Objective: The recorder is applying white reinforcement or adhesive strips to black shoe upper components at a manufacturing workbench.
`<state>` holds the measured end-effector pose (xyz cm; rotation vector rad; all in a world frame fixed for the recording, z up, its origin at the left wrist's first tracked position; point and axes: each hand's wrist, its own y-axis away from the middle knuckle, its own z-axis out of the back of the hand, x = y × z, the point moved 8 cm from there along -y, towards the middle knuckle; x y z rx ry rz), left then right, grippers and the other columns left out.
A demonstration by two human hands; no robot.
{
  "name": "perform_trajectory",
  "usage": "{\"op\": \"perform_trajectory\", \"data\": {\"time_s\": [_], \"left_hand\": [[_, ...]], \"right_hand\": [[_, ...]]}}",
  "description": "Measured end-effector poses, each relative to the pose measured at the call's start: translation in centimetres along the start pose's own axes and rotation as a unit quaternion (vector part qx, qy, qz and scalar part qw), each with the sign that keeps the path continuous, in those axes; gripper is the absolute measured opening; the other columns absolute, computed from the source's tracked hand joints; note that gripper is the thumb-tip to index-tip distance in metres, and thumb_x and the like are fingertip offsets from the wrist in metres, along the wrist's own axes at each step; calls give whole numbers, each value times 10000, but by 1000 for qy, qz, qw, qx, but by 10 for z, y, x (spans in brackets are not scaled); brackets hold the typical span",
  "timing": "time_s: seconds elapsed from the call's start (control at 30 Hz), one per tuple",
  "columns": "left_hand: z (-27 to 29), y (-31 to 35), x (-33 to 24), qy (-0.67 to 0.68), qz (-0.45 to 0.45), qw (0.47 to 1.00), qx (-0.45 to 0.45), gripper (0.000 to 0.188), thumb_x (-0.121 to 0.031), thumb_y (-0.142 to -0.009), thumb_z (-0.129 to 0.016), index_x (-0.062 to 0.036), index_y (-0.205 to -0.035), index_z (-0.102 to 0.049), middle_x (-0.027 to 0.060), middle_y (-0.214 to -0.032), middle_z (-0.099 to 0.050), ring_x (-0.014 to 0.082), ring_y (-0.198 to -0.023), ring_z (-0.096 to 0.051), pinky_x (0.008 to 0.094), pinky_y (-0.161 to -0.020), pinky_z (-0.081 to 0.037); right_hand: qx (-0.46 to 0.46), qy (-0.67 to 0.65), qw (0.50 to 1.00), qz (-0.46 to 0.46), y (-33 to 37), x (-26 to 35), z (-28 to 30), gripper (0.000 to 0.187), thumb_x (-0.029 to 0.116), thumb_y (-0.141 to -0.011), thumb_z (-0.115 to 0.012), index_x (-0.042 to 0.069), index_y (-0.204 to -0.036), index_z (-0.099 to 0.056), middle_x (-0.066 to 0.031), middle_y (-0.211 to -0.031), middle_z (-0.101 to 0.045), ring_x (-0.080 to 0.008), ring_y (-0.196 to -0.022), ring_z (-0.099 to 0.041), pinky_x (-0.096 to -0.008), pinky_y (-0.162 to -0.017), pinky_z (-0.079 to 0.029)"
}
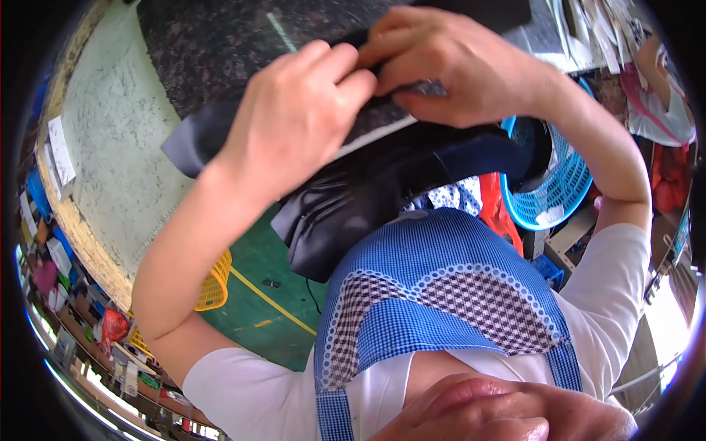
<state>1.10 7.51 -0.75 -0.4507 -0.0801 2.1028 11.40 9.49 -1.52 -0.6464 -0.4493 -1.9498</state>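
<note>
My left hand [298, 110] and my right hand [460, 70] meet over the edge of a dark speckled work surface [206, 59]. Fingers of both are closed in a pinch on a dark cloth [195, 140]. It runs out past my left wrist as a smooth flap. Gathered folds of black fabric [331, 213] hang below the edge toward my lap; whether they belong to the same piece I cannot tell. Something small and shiny shows under my right fingers, too hidden to name.
A pale worktop [110, 169] with a worn wooden edge lies to the left. A blue plastic basket [548, 209] stands right of my lap, near red cloth [500, 209]. Below left is a yellow basket [215, 283] on the green floor [257, 323]. Another person's arm [651, 66] shows far right.
</note>
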Motion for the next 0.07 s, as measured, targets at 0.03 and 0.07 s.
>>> {"op": "perform_trajectory", "data": {"time_s": [0.03,0.07], "left_hand": [[4,-1,-2,4,-30,999,-12,119,-88,-757,-657,-85,-872,-627,63,-863,-564,246,-872,-630,347,-727,-561],[1,2,-4,-29,-28,998,48,311,-76,-710,-774,-74,-997,-657,79,-1009,-605,286,-968,-626,379,-794,-552]], "right_hand": [[-118,-26,988,95,3,11,29,265,215,-831,-779,6,-991,-749,-182,-1041,-733,-363,-966,-689,-412,-851,-572],[-204,217,936,187,18,16,37,391,256,-837,-776,73,-1178,-720,-204,-1135,-722,-373,-1073,-671,-420,-895,-562]]}}
